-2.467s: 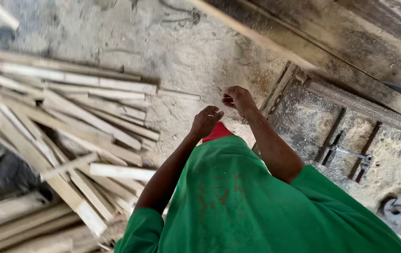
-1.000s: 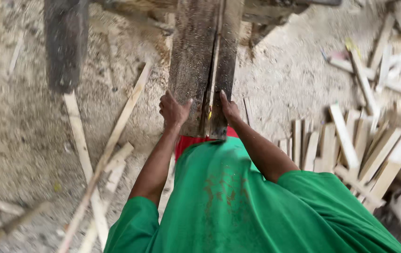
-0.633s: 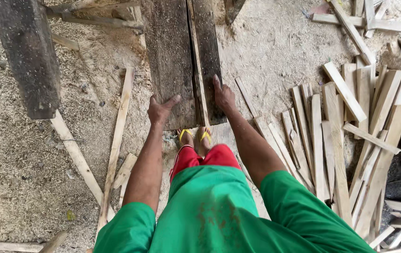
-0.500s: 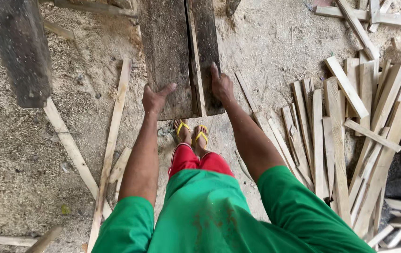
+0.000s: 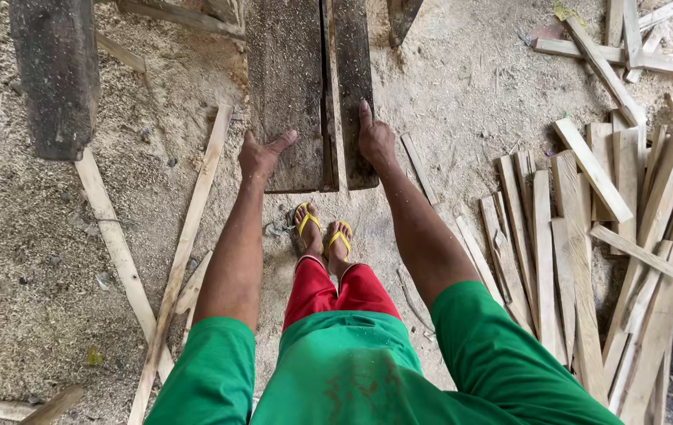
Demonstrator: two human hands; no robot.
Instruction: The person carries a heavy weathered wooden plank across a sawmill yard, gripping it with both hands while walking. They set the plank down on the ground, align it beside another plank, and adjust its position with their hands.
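The dark plank (image 5: 285, 86) is rough, weathered wood, matt and dusted with sawdust. The pale slats (image 5: 588, 236) are raw, unfinished wood with a dry sawn face. The floor (image 5: 37, 260) is gritty with sawdust. The green shirt (image 5: 368, 370) is soft matt cloth.
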